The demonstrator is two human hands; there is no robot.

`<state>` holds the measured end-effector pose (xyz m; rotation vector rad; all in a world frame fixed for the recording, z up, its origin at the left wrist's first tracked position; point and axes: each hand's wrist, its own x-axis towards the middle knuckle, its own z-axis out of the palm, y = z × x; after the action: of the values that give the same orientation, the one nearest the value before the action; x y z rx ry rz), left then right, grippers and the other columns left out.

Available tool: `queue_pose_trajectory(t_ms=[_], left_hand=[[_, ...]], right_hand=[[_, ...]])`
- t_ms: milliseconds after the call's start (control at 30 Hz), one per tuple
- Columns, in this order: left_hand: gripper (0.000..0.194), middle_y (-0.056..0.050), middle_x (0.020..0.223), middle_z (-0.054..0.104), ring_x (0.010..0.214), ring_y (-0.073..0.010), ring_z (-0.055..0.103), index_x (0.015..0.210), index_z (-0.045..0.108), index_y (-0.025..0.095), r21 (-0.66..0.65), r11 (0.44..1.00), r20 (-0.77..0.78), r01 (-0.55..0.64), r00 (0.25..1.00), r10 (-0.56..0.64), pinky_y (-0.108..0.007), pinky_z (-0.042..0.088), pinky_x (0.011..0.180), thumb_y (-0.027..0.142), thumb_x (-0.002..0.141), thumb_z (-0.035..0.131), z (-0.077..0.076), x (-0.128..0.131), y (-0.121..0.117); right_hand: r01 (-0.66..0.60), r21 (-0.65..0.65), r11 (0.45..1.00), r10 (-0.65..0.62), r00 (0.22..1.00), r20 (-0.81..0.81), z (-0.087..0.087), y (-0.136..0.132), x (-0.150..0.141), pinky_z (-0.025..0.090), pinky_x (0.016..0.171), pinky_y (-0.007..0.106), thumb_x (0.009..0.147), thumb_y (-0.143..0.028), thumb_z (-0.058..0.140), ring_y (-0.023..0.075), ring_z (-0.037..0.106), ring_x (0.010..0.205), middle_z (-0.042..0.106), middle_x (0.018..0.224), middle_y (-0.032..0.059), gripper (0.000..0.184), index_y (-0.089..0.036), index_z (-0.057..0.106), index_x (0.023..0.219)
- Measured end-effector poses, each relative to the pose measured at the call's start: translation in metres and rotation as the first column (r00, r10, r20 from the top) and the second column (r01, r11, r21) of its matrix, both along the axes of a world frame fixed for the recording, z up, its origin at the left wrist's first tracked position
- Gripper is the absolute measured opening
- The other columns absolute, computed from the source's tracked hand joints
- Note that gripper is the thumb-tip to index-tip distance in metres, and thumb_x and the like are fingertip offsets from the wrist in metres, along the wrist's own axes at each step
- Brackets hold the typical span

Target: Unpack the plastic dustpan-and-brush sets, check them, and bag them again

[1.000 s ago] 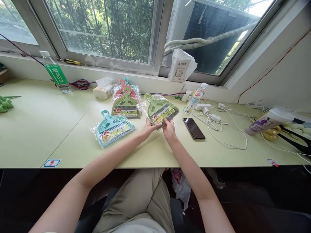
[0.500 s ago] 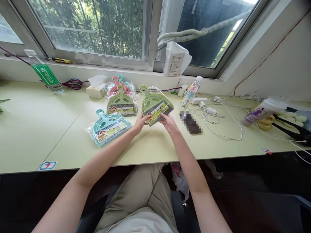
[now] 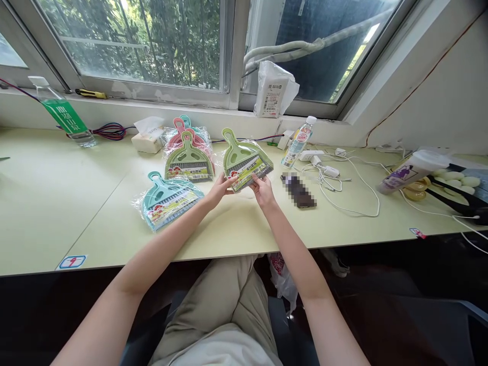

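Both my hands grip a green dustpan and brush set (image 3: 244,156) in clear plastic wrap, with a yellow label across its grey bristles. My left hand (image 3: 219,190) is closed on its lower left corner, thumb on the label. On the bottom edge, my right hand (image 3: 263,190) pinches it, thumb in front. The set tilts, its handle to the upper left. Nearest my left arm lies a wrapped blue dustpan set (image 3: 170,203). Behind that, another green set (image 3: 189,162) overlaps a pink set (image 3: 179,133) and a second blue one (image 3: 185,121), mostly hidden.
A phone (image 3: 299,191), blurred out, lies right of my hands, near a drink bottle (image 3: 298,142) and tangled white cables (image 3: 330,178). A tissue pack (image 3: 148,136) and a green-labelled bottle (image 3: 66,117) stand at the back left. A printed cup (image 3: 407,173) leans at the right.
The view has shifted, so the desk things appear further left and slightly higher. Both hands still hold the green set; my left hand has slid toward its left corner.
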<state>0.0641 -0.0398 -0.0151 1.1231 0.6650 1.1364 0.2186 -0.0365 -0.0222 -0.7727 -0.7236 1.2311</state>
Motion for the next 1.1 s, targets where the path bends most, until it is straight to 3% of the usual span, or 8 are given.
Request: queue_pose_trajectory(t_ms=[200, 267, 433, 567, 700, 967, 1100], left_hand=[[0.061, -0.01, 0.107, 0.068, 0.074, -0.0214, 0.07, 0.134, 0.044, 0.02, -0.034, 0.999, -0.08, -0.035, 0.996, 0.032, -0.039, 0.06, 0.068, 0.024, 0.076, 0.063, -0.004, -0.012, 0.01], [0.062, -0.01, 0.106, 0.068, 0.067, -0.0199, 0.069, 0.135, 0.042, 0.02, -0.035, 0.998, -0.076, -0.057, 0.996, 0.055, -0.036, 0.059, 0.061, 0.022, 0.076, 0.062, -0.002, -0.017, 0.014], [0.067, -0.011, 0.112, 0.066, 0.068, -0.0204, 0.07, 0.138, 0.033, 0.022, 0.0, 0.999, -0.113, -0.047, 0.992, 0.047, -0.034, 0.058, 0.057, 0.033, 0.08, 0.063, 0.003, -0.028, 0.017], [0.071, -0.011, 0.119, 0.063, 0.07, -0.0211, 0.072, 0.138, 0.028, 0.026, 0.038, 0.997, -0.189, 0.065, 0.98, -0.057, -0.035, 0.059, 0.061, 0.041, 0.08, 0.066, 0.002, -0.021, 0.01], [0.07, -0.013, 0.123, 0.062, 0.072, -0.0208, 0.072, 0.134, 0.03, 0.023, 0.048, 0.993, -0.197, 0.106, 0.976, -0.095, -0.038, 0.058, 0.069, 0.041, 0.079, 0.069, -0.001, -0.013, 0.005], [0.068, -0.012, 0.117, 0.065, 0.071, -0.0218, 0.071, 0.131, 0.031, 0.021, 0.044, 0.997, -0.192, 0.062, 0.98, -0.052, -0.041, 0.058, 0.069, 0.035, 0.076, 0.068, -0.007, -0.012, 0.007], [0.067, -0.009, 0.114, 0.066, 0.068, -0.0199, 0.07, 0.132, 0.031, 0.021, 0.041, 0.999, -0.179, 0.026, 0.984, -0.018, -0.039, 0.058, 0.065, 0.03, 0.075, 0.065, -0.005, -0.011, 0.005]], right_hand=[[-0.104, -0.171, 0.98, 0.125, 0.985, 0.116, 0.005, 0.001, 0.009, 0.062, 0.084, 0.038, 0.086, -0.026, 0.065, 0.0201, 0.074, 0.079, 0.075, 0.079, 0.0045, 0.011, -0.018, 0.061, 0.092], [-0.132, -0.221, 0.966, 0.172, 0.97, 0.17, 0.006, 0.0, 0.015, 0.062, 0.08, 0.037, 0.09, -0.032, 0.061, 0.0213, 0.074, 0.075, 0.075, 0.076, 0.0079, 0.016, -0.016, 0.062, 0.092], [-0.108, -0.178, 0.978, 0.15, 0.96, 0.238, 0.0, -0.001, 0.013, 0.062, 0.079, 0.03, 0.083, -0.027, 0.069, 0.0178, 0.074, 0.076, 0.075, 0.088, 0.0043, 0.019, -0.018, 0.06, 0.097], [0.007, -0.154, 0.988, 0.025, 0.979, 0.204, -0.007, 0.001, 0.004, 0.063, 0.07, 0.029, 0.074, -0.024, 0.078, 0.0145, 0.071, 0.07, 0.072, 0.099, 0.0005, 0.037, -0.023, 0.055, 0.103], [0.111, -0.136, 0.985, -0.083, 0.977, 0.196, -0.011, 0.003, 0.003, 0.063, 0.069, 0.03, 0.072, -0.024, 0.079, 0.015, 0.071, 0.07, 0.072, 0.096, 0.0016, 0.041, -0.022, 0.054, 0.104], [0.171, -0.169, 0.971, -0.134, 0.969, 0.208, -0.01, 0.0, -0.003, 0.063, 0.074, 0.032, 0.073, -0.023, 0.077, 0.0158, 0.07, 0.072, 0.072, 0.093, 0.0026, 0.039, -0.02, 0.054, 0.105], [0.141, -0.188, 0.972, -0.106, 0.977, 0.184, -0.01, 0.001, -0.005, 0.063, 0.072, 0.029, 0.075, -0.021, 0.075, 0.0141, 0.07, 0.069, 0.072, 0.091, 0.0012, 0.036, -0.02, 0.055, 0.105]])
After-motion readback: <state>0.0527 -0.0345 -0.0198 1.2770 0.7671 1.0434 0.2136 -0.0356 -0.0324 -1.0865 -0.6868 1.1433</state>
